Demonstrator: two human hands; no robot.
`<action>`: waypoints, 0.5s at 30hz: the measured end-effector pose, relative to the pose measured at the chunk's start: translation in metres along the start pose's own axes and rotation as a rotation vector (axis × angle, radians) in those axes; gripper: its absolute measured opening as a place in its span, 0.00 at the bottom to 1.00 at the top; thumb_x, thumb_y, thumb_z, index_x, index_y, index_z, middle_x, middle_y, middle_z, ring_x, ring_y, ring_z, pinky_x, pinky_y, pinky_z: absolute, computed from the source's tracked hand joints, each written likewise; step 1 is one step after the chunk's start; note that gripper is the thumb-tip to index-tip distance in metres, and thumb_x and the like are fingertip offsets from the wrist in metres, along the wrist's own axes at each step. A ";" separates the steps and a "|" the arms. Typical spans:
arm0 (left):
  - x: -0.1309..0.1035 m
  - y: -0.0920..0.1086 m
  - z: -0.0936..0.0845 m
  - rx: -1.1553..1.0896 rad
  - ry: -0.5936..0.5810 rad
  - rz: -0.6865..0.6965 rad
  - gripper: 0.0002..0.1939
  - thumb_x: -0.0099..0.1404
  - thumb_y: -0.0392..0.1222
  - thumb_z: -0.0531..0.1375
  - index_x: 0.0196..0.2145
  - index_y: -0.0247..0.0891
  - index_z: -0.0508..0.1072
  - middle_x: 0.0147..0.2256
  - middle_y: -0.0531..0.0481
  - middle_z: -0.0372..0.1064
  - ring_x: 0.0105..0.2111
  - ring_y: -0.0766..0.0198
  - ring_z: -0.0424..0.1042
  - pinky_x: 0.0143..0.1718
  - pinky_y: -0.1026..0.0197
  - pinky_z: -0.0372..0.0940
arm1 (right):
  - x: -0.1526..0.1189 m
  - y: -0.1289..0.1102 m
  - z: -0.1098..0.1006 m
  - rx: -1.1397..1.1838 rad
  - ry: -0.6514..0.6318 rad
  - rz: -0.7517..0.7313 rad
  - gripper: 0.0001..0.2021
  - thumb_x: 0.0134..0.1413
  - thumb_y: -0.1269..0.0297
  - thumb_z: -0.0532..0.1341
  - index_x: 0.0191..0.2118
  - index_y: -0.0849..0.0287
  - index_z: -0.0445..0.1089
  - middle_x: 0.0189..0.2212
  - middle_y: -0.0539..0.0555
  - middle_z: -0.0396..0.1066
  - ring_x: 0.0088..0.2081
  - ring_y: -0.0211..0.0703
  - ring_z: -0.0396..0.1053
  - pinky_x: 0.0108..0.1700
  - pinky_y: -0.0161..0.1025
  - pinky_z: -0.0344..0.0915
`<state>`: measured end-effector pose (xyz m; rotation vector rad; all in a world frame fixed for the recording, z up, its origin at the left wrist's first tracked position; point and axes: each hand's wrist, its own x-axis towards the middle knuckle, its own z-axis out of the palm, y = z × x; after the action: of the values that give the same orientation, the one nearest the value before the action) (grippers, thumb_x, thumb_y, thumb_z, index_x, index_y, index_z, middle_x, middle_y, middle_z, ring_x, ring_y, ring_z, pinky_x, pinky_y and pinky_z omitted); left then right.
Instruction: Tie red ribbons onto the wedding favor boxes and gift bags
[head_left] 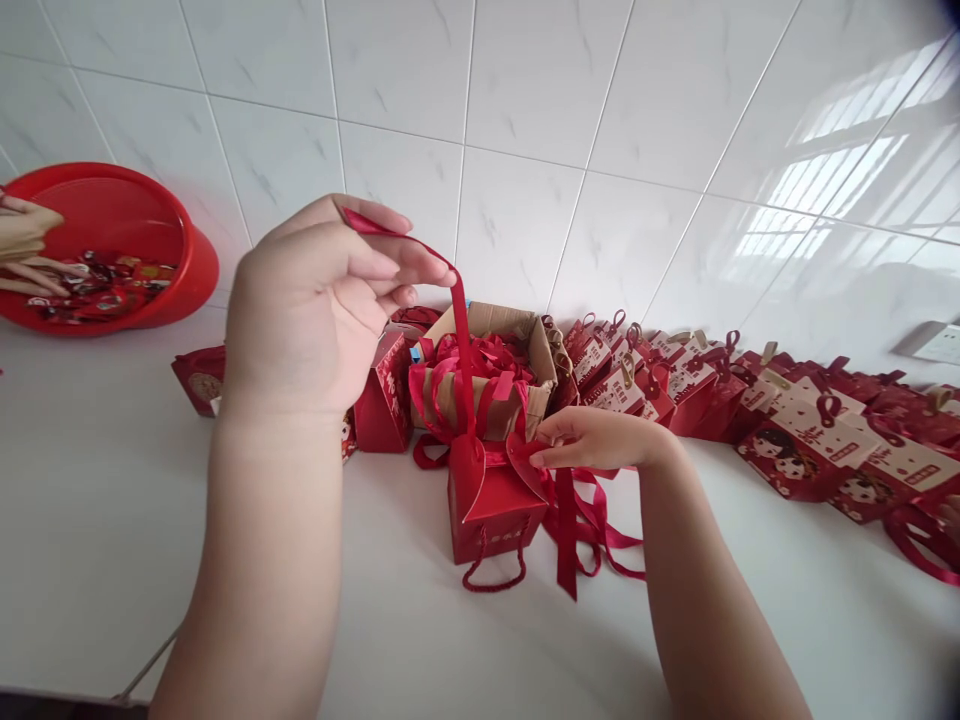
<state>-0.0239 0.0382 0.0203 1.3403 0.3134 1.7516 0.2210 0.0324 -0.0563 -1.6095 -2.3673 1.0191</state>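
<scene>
A small red gift box (491,505) stands on the white table, its curved top flaps folded inward. A twisted red cord handle (495,586) hangs down its near side. From the top of the box a red satin ribbon (462,350) rises to my left hand (315,290), which is raised above it with the ribbon running through its closed fingers. Low at the right flap, my right hand (600,438) pinches the ribbon's other side; its fingertips partly hide the grip. Loose ribbon tails (568,540) trail on the table beside the box.
Behind the box, a cardboard carton (541,350) holds a heap of red ribbons. Many finished-looking red and white gift boxes (787,440) line the wall at right. At left, another person's hands (26,240) reach into a red basin (196,270) of wrapped sweets.
</scene>
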 end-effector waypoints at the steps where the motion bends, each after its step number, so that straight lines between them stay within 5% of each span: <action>1: 0.000 -0.001 -0.001 0.024 -0.016 0.014 0.13 0.52 0.22 0.49 0.25 0.32 0.70 0.20 0.48 0.71 0.27 0.62 0.75 0.29 0.62 0.67 | -0.003 -0.002 -0.001 0.046 0.004 -0.031 0.17 0.56 0.51 0.59 0.25 0.58 0.61 0.21 0.45 0.53 0.22 0.32 0.51 0.24 0.34 0.49; 10: 0.002 -0.010 -0.008 0.334 -0.245 -0.082 0.05 0.58 0.32 0.63 0.25 0.34 0.72 0.21 0.55 0.67 0.21 0.72 0.67 0.22 0.69 0.60 | -0.012 -0.013 -0.002 0.502 0.121 -0.261 0.22 0.57 0.54 0.62 0.19 0.60 0.57 0.17 0.45 0.59 0.21 0.30 0.56 0.25 0.33 0.52; 15: 0.001 -0.013 -0.007 0.400 -0.267 -0.116 0.05 0.61 0.33 0.63 0.27 0.35 0.72 0.26 0.51 0.71 0.24 0.71 0.69 0.23 0.70 0.62 | -0.021 -0.015 -0.002 0.730 0.335 -0.337 0.18 0.54 0.59 0.66 0.25 0.58 0.56 0.17 0.42 0.57 0.19 0.30 0.57 0.24 0.31 0.55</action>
<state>-0.0238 0.0483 0.0096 1.7813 0.5997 1.4378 0.2194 0.0123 -0.0406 -0.9772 -1.6708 1.2176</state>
